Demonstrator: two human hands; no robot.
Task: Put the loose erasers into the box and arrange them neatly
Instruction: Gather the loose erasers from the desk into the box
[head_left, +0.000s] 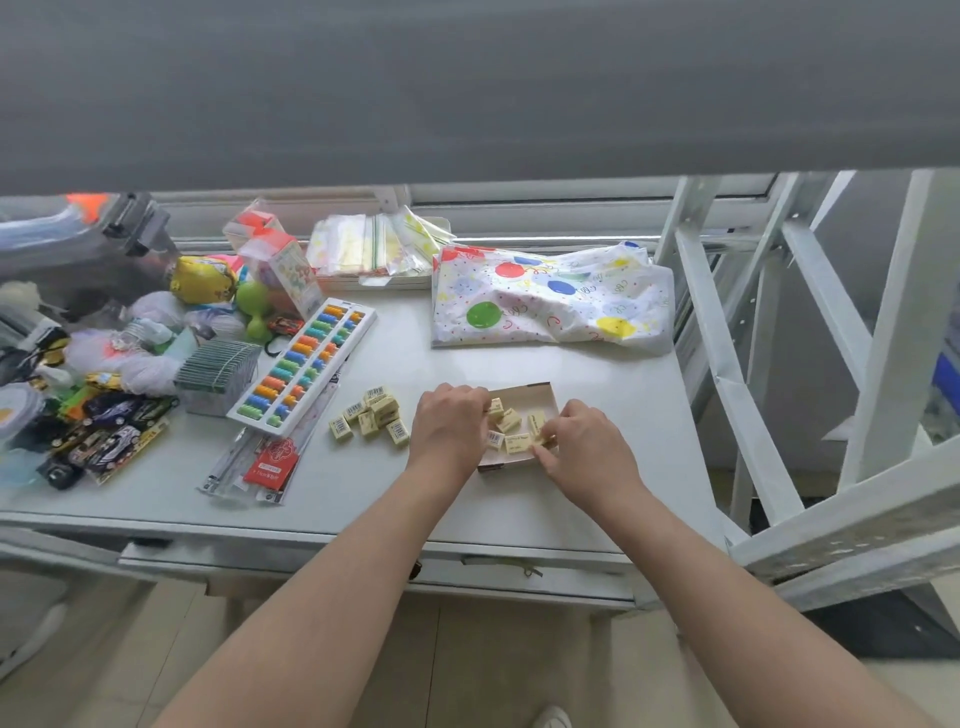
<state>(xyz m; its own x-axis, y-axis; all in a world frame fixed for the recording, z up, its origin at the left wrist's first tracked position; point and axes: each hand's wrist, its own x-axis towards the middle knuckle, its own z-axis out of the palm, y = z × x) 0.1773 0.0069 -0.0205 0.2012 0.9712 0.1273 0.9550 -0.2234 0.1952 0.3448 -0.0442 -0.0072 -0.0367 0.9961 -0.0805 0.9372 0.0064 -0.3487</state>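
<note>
A shallow cardboard box lies on the grey table, with several pale yellow erasers scattered inside it. A loose pile of the same erasers rests on the table to the left of the box. My left hand is over the box's left edge, fingers curled down onto the erasers there; what it grips is hidden. My right hand is at the box's near right corner, pinching an eraser between thumb and fingers.
A colourful abacus and packaged items lie left of the loose pile. Toy cars and clutter fill the table's left end. A balloon-print bag lies behind the box. A white metal frame stands on the right.
</note>
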